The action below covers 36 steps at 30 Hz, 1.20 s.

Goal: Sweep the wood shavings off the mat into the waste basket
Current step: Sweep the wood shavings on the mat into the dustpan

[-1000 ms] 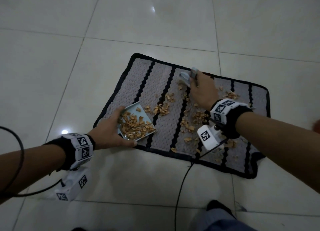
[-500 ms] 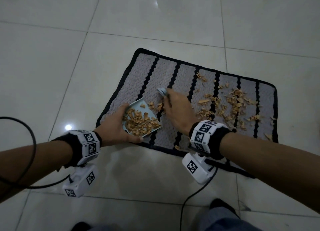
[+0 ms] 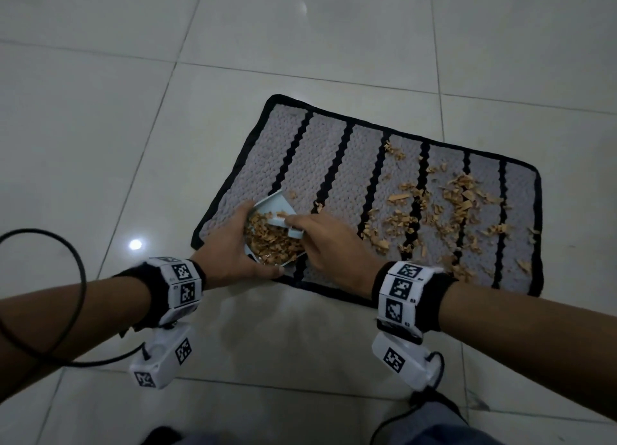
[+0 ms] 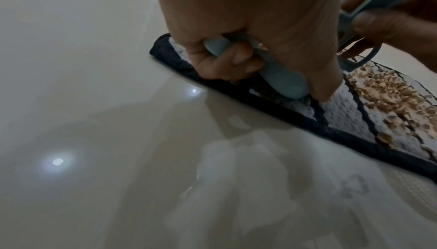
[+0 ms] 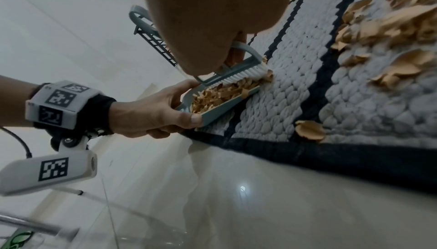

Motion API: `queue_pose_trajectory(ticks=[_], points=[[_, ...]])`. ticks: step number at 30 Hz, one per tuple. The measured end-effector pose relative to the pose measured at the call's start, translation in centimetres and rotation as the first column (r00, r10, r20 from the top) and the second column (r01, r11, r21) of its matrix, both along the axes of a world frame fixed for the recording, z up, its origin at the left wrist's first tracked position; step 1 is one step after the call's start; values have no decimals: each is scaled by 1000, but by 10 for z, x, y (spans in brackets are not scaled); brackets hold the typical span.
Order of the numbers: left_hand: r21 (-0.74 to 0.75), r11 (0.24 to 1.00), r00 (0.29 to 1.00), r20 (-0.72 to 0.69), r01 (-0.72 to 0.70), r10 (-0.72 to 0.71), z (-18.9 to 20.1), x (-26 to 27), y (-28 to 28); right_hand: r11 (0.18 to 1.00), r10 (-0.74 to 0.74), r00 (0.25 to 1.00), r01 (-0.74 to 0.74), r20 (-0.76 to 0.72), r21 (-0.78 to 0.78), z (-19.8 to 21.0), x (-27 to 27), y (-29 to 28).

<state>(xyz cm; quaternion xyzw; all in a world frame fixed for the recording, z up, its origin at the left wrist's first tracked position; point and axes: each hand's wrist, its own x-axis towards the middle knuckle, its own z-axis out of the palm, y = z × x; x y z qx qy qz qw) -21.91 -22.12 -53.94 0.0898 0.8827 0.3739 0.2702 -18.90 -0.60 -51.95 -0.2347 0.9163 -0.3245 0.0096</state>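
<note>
A grey mat (image 3: pixel 340 164) with black stripes lies on the tiled floor. Wood shavings (image 3: pixel 460 204) are scattered over its right half. My left hand (image 3: pixel 230 247) grips the handle of a light blue dustpan (image 3: pixel 272 205) at the mat's near left corner; its fingers curl round the handle (image 4: pixel 279 77). The pan holds a heap of shavings (image 5: pixel 220 92). My right hand (image 3: pixel 320 244) grips a small blue brush (image 5: pixel 236 73) whose white bristles stand on the pan's lip. No waste basket is clearly in view.
Pale glossy floor tiles (image 3: pixel 167 127) surround the mat. A black cable (image 3: pixel 76 277) loops by my left forearm. In the right wrist view a clear curved rim (image 5: pixel 132 215) and a metal bar (image 5: pixel 28 224) show low at the left. My foot (image 3: pixel 434 401) is near the bottom edge.
My right hand has swept the brush leftward from the middle of the mat to the dustpan. The left hand has kept its hold on the pan.
</note>
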Motion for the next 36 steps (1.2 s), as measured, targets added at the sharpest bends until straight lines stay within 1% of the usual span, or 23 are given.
queue_pose_trajectory(ticks=[5, 7, 10, 11, 13, 15, 17, 20, 22, 24, 26, 28, 30, 32, 36], points=[[95, 994, 999, -1, -52, 52, -1, 11, 0, 992, 24, 999, -18, 43, -122, 14, -10, 21], [118, 991, 998, -13, -60, 62, 3, 14, 3, 986, 7, 997, 5, 71, -168, 19, -18, 29], [110, 990, 996, -7, -89, 90, 4, 20, 5, 976, -29, 993, 54, 118, -209, 28, -38, 38], [100, 988, 993, 5, -116, 116, 6, 23, 6, 975, -41, 989, 70, 139, -210, 31, -48, 40], [75, 980, 983, 14, -184, 183, 7, 30, 7, 983, -59, 980, 90, 188, -158, 39, -67, 44], [56, 973, 974, 4, -225, 225, 9, 37, 5, 992, -24, 974, 52, 227, -118, 47, -81, 47], [36, 972, 973, 17, -230, 230, 13, 40, 5, 996, 46, 966, -23, 255, -92, 52, -88, 49], [2, 965, 965, 18, -261, 261, 22, 45, 11, 990, 131, 970, -118, 207, -74, 51, -98, 52], [7, 952, 952, 13, -305, 305, 25, 48, 20, 982, 186, 970, -177, 154, -69, 41, -107, 50], [6, 934, 934, 26, -356, 356, 20, 53, 31, 975, 219, 971, -214, 100, -62, 26, -118, 47], [-4, 899, 898, 44, -439, 438, 12, 63, 41, 972, 234, 969, -230, 75, -52, 13, -128, 41], [17, 857, 857, 35, -514, 514, 4, 79, 49, 961, 277, 959, -275, 54, -39, 4, -134, 37], [28, 825, 825, 29, -565, 564, 3, 102, 59, 949, 314, 949, -312, 41, -49, 2, -132, 34], [24, 795, 796, 28, -606, 605, 3, 127, 68, 944, 327, 942, -323, 74, -67, 3, -122, 35], [14, 795, 795, 26, -606, 605, 0, 145, 85, 945, 325, 941, -321, 93, -54, -2, -90, 55]])
